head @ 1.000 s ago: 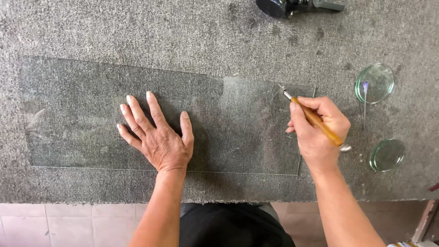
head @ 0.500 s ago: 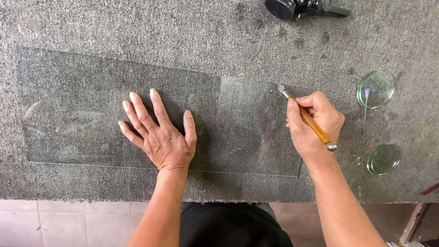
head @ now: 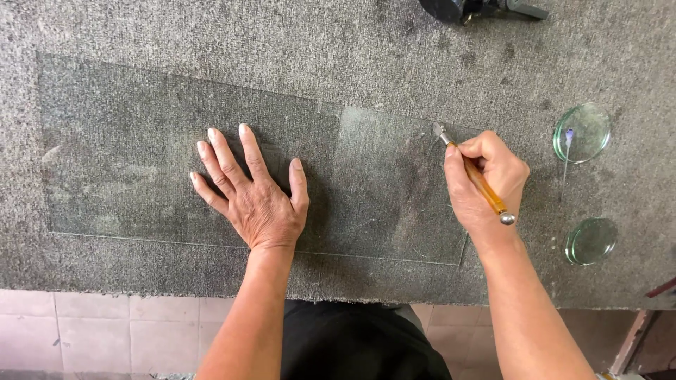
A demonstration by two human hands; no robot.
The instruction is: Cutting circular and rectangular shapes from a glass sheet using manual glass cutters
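Glass sheet lies under the flat left hand, fingers apart; right hand fingers pinch a glass cutter.

One head-worn camera looks almost straight down, from close above, onto the grey carpeted desk, which fills the upper three quarters of the frame. Both forearms enter from the bottom edge (the wearer's dark lap and tiled floor show there).

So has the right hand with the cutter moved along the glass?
Yes. The right hand and glass cutter slid toward the glass sheet's far edge.
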